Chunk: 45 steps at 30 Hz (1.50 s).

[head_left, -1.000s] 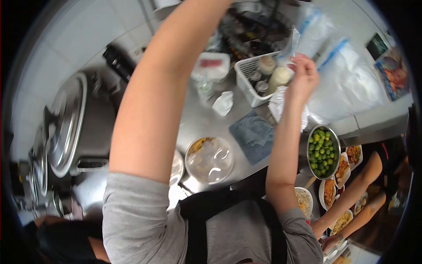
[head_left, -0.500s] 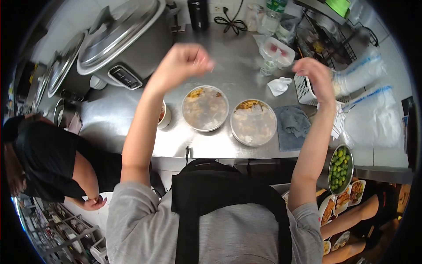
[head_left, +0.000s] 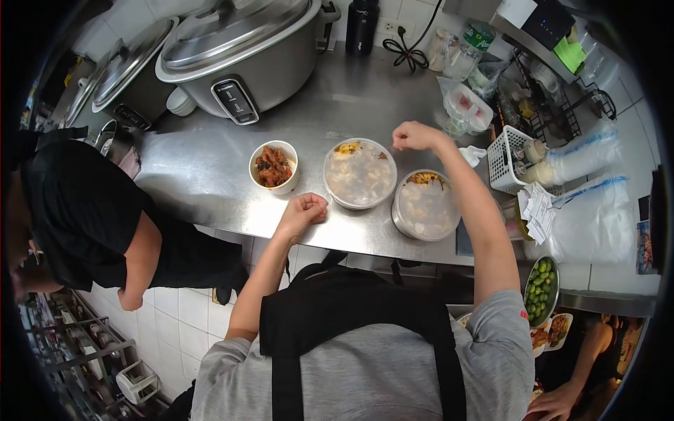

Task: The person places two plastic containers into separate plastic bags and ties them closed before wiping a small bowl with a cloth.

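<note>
Two round tubs with translucent lids stand side by side on the steel counter. My left hand [head_left: 305,212] is closed, fingers curled together, near the front edge of the left lidded tub [head_left: 359,175]. Beyond the right lidded tub [head_left: 425,207], my right hand [head_left: 415,137] hangs with its fingers bent inward. Anything inside either hand is hidden or too small to make out. Yellow and pale food shows dimly through the lids. An uncovered white paper bowl [head_left: 274,168] of reddish-brown chunky food stands left of the tubs.
Large rice cookers [head_left: 239,63] line the back left. A white basket [head_left: 512,158], plastic bags [head_left: 597,217] and a bowl of green fruit [head_left: 540,291] are at right. A co-worker in black [head_left: 91,210] stands at left; another person's arm [head_left: 586,365] shows lower right.
Both raised hands have come down, the left toward the counter's front edge and the right inward beyond the tubs. The view has shifted, uncovering the paper bowl.
</note>
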### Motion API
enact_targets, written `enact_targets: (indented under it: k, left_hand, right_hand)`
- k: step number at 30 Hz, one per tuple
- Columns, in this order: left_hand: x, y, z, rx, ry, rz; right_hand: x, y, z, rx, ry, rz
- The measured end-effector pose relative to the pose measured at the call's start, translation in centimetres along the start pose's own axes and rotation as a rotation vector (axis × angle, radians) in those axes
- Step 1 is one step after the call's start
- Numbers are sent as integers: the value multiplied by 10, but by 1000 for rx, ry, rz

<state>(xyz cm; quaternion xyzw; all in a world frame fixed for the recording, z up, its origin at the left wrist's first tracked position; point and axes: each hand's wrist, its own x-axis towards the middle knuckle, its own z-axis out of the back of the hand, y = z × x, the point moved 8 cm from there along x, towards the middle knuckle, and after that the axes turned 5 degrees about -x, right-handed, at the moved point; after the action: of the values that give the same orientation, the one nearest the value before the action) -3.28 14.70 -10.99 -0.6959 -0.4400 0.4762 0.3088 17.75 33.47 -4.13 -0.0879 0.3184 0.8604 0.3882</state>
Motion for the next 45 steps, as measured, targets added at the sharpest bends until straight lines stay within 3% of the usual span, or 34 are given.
enact_targets:
  k: [3,4,8,10,13,15,17,21,25,26,28,29,31,33,34,35,39,42,45]
  left_hand:
    - [20,8,-9,-28,18,-138]
    - [26,9,-10,-50,4,-149]
    - [41,12,3,58,-28,-174]
    - [46,-3,1,289,19,-278]
    - [44,-17,7,436,-75,-246]
    - [44,-20,14,502,-101,-257]
    - [35,-38,9,767,-166,-508]
    - [39,-33,26,765,-216,-578]
    - [36,-25,28,396,-284,-140]
    - [35,-28,22,405,-249,-143]
    - [26,-63,7,590,-295,-540]
    - [25,-74,-5,591,-266,-548]
    - [12,-124,-49,673,-197,-836]
    - [11,-164,-95,625,-116,-841]
    - [13,-183,-126,753,-23,-950]
    - [13,-201,-156,883,65,-1059]
    - [-5,-262,-284,1023,414,-1521]
    - [13,-270,-366,1176,615,-1639]
    - [44,-270,-429,1230,622,-1767]
  right_hand:
    - [36,-22,-49,178,44,124]
    - [29,-17,-54,380,111,22]
    - [31,-23,-64,365,64,-6]
    - [27,-32,-51,126,-107,-144]
    - [29,-27,-50,-131,-168,-89]
    - [21,-29,-41,-100,-197,-87]
    - [4,-24,-29,-64,-226,-99]
    - [-71,-23,8,174,-471,-176]
    - [-153,-52,13,238,-632,-375]
    - [-171,-58,11,201,-654,-416]
    - [-196,-73,3,222,-659,-457]
    - [-205,-73,0,247,-641,-468]
    - [-224,-72,15,276,-697,-521]
    - [-249,-61,56,288,-890,-466]
    - [-260,-75,82,259,-1050,-371]
    - [-279,-60,121,93,-1182,-406]
    - [-345,-7,253,-350,-1651,-362]
    - [-363,-27,319,-586,-1636,-595]
    - [-366,-61,356,-563,-1630,-739]
